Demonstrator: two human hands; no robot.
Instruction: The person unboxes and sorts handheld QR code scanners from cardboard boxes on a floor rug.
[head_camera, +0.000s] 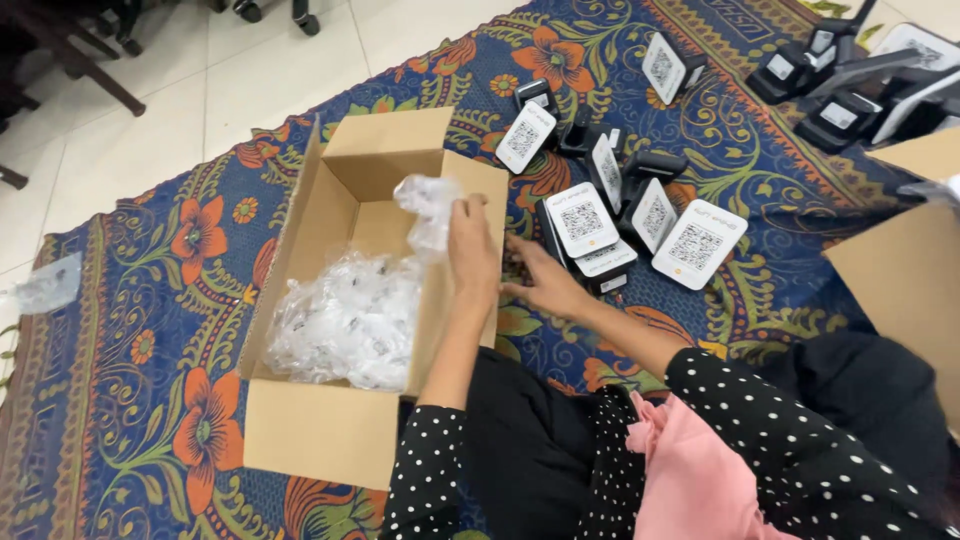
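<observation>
In the left hand (472, 250), a crinkled clear plastic bag (428, 210)

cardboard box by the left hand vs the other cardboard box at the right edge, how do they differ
The cardboard box by the left hand is fully in view, open on top, and holds clear plastic bags. The other cardboard box is cut off by the frame's right edge, shows only plain flaps, and its contents are hidden. The first lies left of the person, the second to their right. Both are plain brown and rest on the floral rug.

Bags (350, 320) in box (330, 430); devices (640, 215) right.
</observation>
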